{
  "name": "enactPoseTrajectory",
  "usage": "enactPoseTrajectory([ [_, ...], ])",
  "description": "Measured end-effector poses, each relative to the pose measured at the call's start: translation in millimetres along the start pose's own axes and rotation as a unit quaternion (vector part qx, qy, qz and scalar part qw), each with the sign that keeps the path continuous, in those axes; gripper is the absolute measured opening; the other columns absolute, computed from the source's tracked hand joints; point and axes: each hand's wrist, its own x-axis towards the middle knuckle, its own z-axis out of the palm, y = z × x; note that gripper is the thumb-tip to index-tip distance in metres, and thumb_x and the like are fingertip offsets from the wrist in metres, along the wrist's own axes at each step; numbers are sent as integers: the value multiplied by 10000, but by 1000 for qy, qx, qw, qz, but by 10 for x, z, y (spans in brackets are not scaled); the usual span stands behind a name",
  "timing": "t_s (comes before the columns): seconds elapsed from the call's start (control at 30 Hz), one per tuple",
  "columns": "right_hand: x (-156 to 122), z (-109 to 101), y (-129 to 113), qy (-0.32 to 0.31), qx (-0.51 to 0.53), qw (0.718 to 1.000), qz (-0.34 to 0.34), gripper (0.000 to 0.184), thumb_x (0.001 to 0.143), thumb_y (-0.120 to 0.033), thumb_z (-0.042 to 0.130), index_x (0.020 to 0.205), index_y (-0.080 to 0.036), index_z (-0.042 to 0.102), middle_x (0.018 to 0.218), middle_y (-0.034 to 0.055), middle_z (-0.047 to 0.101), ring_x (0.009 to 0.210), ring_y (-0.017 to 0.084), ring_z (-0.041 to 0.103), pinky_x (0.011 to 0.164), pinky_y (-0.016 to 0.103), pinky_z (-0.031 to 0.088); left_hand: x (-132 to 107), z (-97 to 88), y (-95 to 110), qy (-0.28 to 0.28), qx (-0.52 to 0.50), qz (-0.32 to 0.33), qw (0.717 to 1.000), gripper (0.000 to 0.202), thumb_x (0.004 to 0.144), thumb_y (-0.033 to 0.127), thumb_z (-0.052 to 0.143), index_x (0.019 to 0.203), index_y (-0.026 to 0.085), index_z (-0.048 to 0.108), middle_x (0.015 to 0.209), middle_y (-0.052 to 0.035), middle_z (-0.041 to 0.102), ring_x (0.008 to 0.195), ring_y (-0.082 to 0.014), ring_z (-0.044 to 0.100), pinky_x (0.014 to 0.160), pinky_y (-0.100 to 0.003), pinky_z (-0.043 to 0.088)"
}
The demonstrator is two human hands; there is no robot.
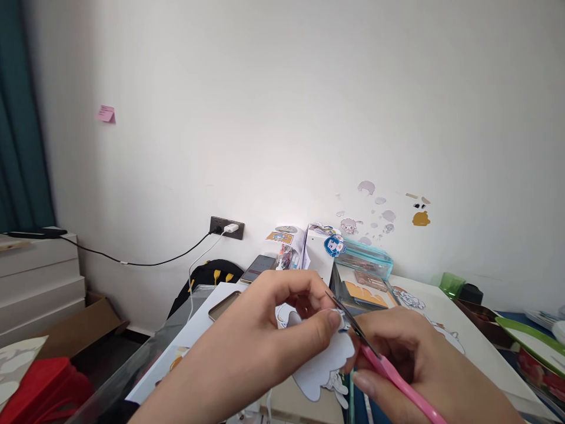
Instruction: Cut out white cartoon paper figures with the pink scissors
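Note:
My left hand (282,330) pinches a white paper cutout (324,359) between thumb and index finger. The cutout has a wavy, scalloped edge, and its plain side shows. My right hand (397,353) grips a pair of pink-handled scissors (383,366). Their dark blades point up and left, close to the left thumb and the cutout's upper edge. Whether the blades touch the paper, I cannot tell. Below the cutout, a printed rabbit-like figure (338,386) partly shows.
A phone (259,268), a white box (320,250) and a clear teal-edged case (366,259) stand at the table's back. Stickers (348,225) dot the wall. A charger (231,228) sits in the socket. At right are a green-rimmed container (534,338) and a green cup (452,285).

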Motion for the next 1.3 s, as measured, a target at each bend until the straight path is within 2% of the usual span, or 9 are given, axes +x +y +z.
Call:
enactPoseTrajectory([
  [0.27, -6, 10, -41, 6, 69, 996, 62, 96, 733, -125, 572, 721, -197, 635, 571, -45, 451, 498, 101, 401, 439, 221, 306, 37, -38, 46, 8, 9, -8, 1000, 120, 804, 317, 601, 741, 216, 585, 708, 41, 515, 607, -98, 445, 498, -177, 339],
  [0.5, 129, 8, 78, 4, 217, 975, 40, 43, 725, -159, 647, 762, -160, 627, 551, -60, 433, 498, 92, 384, 454, 210, 309, 149, -194, 59, 45, 1, 5, 999, 103, 766, 259, 640, 736, 173, 592, 631, 43, 509, 552, -95, 430, 510, -218, 333],
  [0.57, 196, 88, 161, 15, 245, 969, 36, 120, 707, -239, 688, 755, -156, 615, 541, -71, 408, 481, 86, 351, 430, 208, 277, 215, -247, -49, 62, 0, -4, 998, 109, 770, 265, 641, 775, 164, 600, 634, 36, 531, 571, -105, 460, 530, -229, 345],
  [0.67, 253, 345, 362, 36, 276, 959, 58, 245, 739, -384, 668, 758, -161, 570, 546, -79, 409, 444, 70, 327, 417, 205, 264, 289, -234, -399, 63, -2, -21, 998, 79, 793, 208, 623, 763, 134, 624, 643, 30, 548, 592, -107, 505, 565, -235, 385],
  [0.8, 185, 773, 694, 82, 298, 946, 102, 356, 726, -503, 653, 717, -168, 532, 514, -84, 406, 405, 79, 378, 417, 223, 325, 298, 14, -1028, 37, -10, -54, 998, 153, 858, 260, 596, 843, 111, 622, 806, -3, 627, 715, -160, 610, 663, -313, 502],
  [0.9, 100, 964, 897, 117, 304, 937, 130, 323, 763, -475, 632, 749, -167, 537, 502, -82, 429, 396, 87, 403, 445, 243, 346, 277, 249, -1360, 25, -33, -68, 997, 155, 876, 259, 580, 908, 113, 621, 908, -34, 650, 817, -183, 633, 743, -366, 520],
  [1.03, 12, 1024, 1013, 137, 313, 924, 171, 233, 794, -388, 632, 767, -175, 542, 459, -86, 447, 400, 110, 442, 446, 248, 336, 221, 423, -1515, 17, -75, -89, 993, 140, 864, 233, 591, 936, 115, 611, 915, -42, 661, 867, -195, 635, 823, -405, 490],
  [1.1, -22, 1006, 1013, 141, 323, 916, 190, 202, 820, -362, 609, 776, -178, 540, 472, -84, 460, 405, 104, 440, 436, 235, 323, 181, 449, -1523, 11, -96, -111, 989, 147, 841, 234, 611, 919, 110, 612, 883, -52, 667, 857, -193, 627, 829, -363, 468],
  [1.3, -62, 943, 1030, 83, 374, 900, 207, 185, 847, -256, 575, 689, -186, 510, 489, -82, 487, 427, 79, 446, 459, 216, 355, 112, 486, -1542, -12, -149, -178, 973, 172, 779, 218, 663, 918, 151, 587, 817, -5, 632, 753, -146, 571, 688, -257, 436],
])
